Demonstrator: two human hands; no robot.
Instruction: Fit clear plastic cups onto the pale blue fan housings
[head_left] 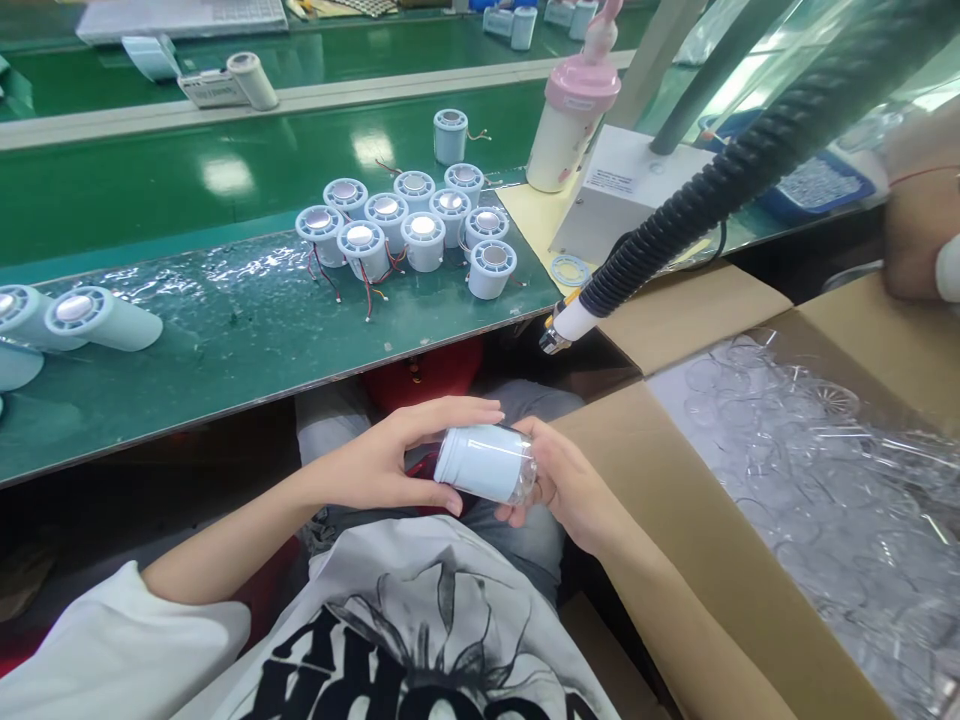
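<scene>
A light-blue cylindrical housing (481, 462) lies on its side above my lap, with a clear plastic cover (525, 472) around its right end. My left hand (401, 455) curves around the left end of the housing, thumb below and fingers along the top. The covered right end is gripped by my right hand (559, 475), fingertips partly hidden behind it. Beyond my hands, several similar upright housings (424, 240) with round silvery centres and thin coloured wires stand grouped on the green bench (247, 340).
To my right is an open cardboard box (645, 500) of clear plastic covers (825, 480). An electric screwdriver-like tool (559, 330) hangs by a black corrugated hose (697, 200). A pink-lidded bottle (570, 120) stands behind. Another person's arm (922, 210) is at far right.
</scene>
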